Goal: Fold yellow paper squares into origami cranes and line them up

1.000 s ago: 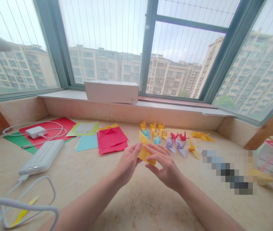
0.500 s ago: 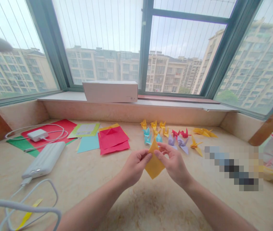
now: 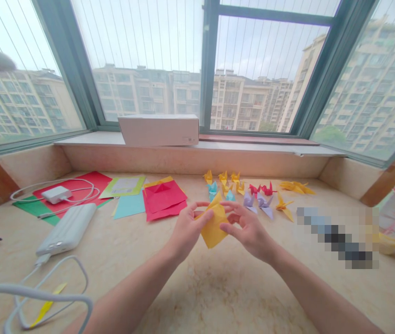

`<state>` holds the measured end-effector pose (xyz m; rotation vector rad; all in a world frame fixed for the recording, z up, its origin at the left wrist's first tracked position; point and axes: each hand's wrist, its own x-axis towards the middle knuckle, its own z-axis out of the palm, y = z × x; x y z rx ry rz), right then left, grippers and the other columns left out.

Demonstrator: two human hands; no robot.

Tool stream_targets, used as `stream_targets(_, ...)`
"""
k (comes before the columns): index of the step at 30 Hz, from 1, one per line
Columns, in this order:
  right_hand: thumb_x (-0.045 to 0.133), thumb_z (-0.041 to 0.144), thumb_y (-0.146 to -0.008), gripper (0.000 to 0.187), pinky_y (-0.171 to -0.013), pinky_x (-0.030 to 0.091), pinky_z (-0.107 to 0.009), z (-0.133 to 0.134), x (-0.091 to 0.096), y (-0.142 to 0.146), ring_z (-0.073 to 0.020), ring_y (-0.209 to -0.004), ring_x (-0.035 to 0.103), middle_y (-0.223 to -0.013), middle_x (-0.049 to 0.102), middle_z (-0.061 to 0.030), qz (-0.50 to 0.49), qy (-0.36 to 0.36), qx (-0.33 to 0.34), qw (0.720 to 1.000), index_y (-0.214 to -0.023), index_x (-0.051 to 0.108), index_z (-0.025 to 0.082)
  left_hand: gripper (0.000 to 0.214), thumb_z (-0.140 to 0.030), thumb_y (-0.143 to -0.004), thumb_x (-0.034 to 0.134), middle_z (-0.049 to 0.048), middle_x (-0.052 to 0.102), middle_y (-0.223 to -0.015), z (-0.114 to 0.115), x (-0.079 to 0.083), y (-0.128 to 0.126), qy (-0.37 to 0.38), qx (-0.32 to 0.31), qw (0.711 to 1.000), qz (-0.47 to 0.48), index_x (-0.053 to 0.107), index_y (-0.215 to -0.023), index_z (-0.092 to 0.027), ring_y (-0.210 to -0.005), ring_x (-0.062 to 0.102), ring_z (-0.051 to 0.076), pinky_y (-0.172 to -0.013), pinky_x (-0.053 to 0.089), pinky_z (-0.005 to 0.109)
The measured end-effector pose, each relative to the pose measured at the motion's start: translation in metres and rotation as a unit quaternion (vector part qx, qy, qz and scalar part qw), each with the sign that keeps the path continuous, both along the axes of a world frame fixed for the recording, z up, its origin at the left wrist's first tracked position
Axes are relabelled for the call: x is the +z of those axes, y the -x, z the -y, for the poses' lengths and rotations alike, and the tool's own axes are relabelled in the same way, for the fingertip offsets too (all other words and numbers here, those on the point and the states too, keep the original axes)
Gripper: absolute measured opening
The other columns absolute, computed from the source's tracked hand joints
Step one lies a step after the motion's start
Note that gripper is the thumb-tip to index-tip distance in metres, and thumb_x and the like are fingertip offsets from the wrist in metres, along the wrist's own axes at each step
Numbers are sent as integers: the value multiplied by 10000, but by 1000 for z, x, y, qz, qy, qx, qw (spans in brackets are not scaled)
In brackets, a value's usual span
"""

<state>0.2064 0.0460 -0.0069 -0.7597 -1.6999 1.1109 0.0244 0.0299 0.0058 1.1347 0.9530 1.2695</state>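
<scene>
A folded piece of yellow origami paper (image 3: 214,227), roughly diamond-shaped and tilted, is held up above the stone surface. My left hand (image 3: 191,227) pinches its left side, thumb on the front and fingers behind. On the other side, my right hand (image 3: 249,227) has its thumb tip over the paper's right edge, with the fingers curled near the upper edge and partly behind it. Just beyond my hands stand small folded cranes: yellow ones (image 3: 223,177), blue ones (image 3: 212,190), purple ones (image 3: 265,205) and red ones (image 3: 267,188).
Red paper sheets (image 3: 165,199) and a light blue sheet (image 3: 129,206) lie left of my hands. Farther left are a white power bank (image 3: 67,229), a charger (image 3: 56,195) and a looping cable (image 3: 44,290). A white box (image 3: 158,131) rests on the sill.
The yellow paper has tilted and shifted slightly left in my hands. My right thumb has slid from the paper's upper front to its right edge, and my right fingers have spread somewhat.
</scene>
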Motion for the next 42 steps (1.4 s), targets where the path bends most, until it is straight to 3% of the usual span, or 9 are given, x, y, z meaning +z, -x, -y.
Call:
stream_targets(2, 705, 310, -834, 228, -705, 518, -283, -1, -3, 3, -150, -757, 630, -841, 671, -6, -21, 4, -15, 1000, -1051, 670, 248, 503, -413, -754, 774, 85, 744, -846, 0, 0, 0, 5, 9, 999, 32, 575, -1124, -135, -687, 686, 184, -638, 505, 270)
stream_targets(5, 720, 305, -816, 127, -753, 530, -285, -3, -7, 6, -159, -822, 644, -900, 678, -20, -70, -3, -69, 995, -916, 712, 227, 444, -416, -792, 741, 113, 737, -957, 2, 0, -5, 6, -34, 996, 83, 607, -1096, -121, -795, 699, 194, -737, 534, 305)
stream_targets(9, 662, 317, -864, 158, -812, 547, -314, -4, -4, 3, -180, -916, 648, -1034, 651, -50, -55, -33, -100, 993, -987, 728, 243, 423, -413, -810, 723, 138, 716, -1051, 5, -2, -9, 23, -107, 990, 84, 658, -1087, -100, -830, 709, 214, -804, 549, 356)
stream_targets(14, 640, 261, -879, 328, -957, 508, -372, 3, 8, -8, -241, -1220, 520, -1348, 496, -85, 107, -155, -44, 981, -1204, 664, 300, 346, -352, -830, 708, 106, 726, -910, 0, -5, -4, 2, -64, 995, 80, 670, -1040, -79, -691, 673, 144, -698, 542, 278)
stream_targets(17, 659, 237, -869, 333, -996, 491, -403, 2, 10, -12, -215, -1124, 576, -1407, 437, -72, 159, -194, -34, 967, -1192, 670, 318, 299, -338, -840, 696, 89, 713, -872, -3, -4, -1, -15, -66, 994, 80, 670, -989, -80, -620, 624, 107, -605, 489, 228)
stream_targets(25, 630, 236, -902, 173, -856, 549, -391, -9, 6, -16, -175, -917, 586, -1294, 481, -58, 134, -248, -85, 956, -997, 753, 312, 231, -259, -792, 725, 37, 663, -753, -1, 0, -2, -47, -93, 994, 41, 662, -951, -104, -667, 574, 115, -643, 430, 233)
stream_targets(29, 653, 262, -887, 121, -852, 543, -420, -7, 8, -14, -193, -932, 559, -1319, 454, -59, 135, -253, -117, 951, -913, 765, 302, 124, -234, -790, 685, 16, 633, -665, 1, 4, -3, -65, -72, 995, -29, 649, -831, -123, -628, 534, 120, -626, 405, 244)
stream_targets(34, 711, 312, -841, 49, -986, 461, -484, -2, 11, -10, -240, -1044, 552, -1257, 519, -62, 144, -239, -158, 947, -820, 742, 280, 122, -255, -818, 639, 2, 599, -641, 5, 7, -4, -80, -74, 989, -104, 638, -768, -144, -608, 503, 122, -608, 384, 248)
stream_targets(42, 731, 351, -813, 116, -1104, 335, -486, -11, 0, -9, -282, -1304, 442, -1203, 586, -87, 53, -160, -164, 972, -797, 706, 239, 193, -308, -862, 629, 47, 658, -774, 10, 6, -6, -98, -158, 981, -63, 666, -951, -141, -722, 588, 159, -710, 464, 284)
